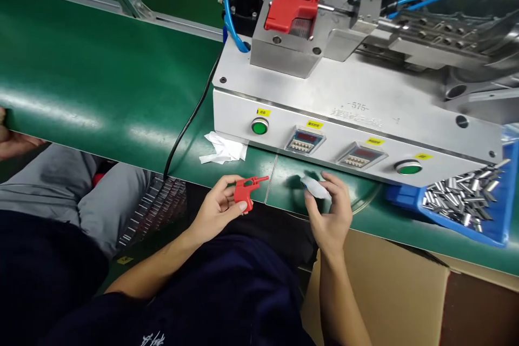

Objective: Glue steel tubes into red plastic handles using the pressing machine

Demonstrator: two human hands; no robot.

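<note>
Along the front edge of the green counter [101, 65], just below the steel machine base [357, 102], we have both hands up and busy. Our left hand [217, 208] is clenched on one red plastic part [242, 193], pistol-shaped with a thin pin sticking out, pinched between thumb and fingers and held close to the body. Our right hand [330, 216] grasps a small white cloth [317, 188], near the red part but not touching it. One red plastic block [290, 10] sits in the steel fixture [286, 27] on top of the machine, apparently seated there to be held in position. Counts on the machine's front face: two green push buttons [259, 126], two digital counters [304, 141], four yellow labels [314, 125], all facing us, likely for easy reach and reading. One crumpled white wipe [223, 148] lies loose on the counter, within easy reach. At right, a blue tray [500, 194] sits tilted at the machine's corner — its steel tubes [458, 200] are too many to count. Another person's hand [12, 141] shows at the far left edge, below the counter.
</note>
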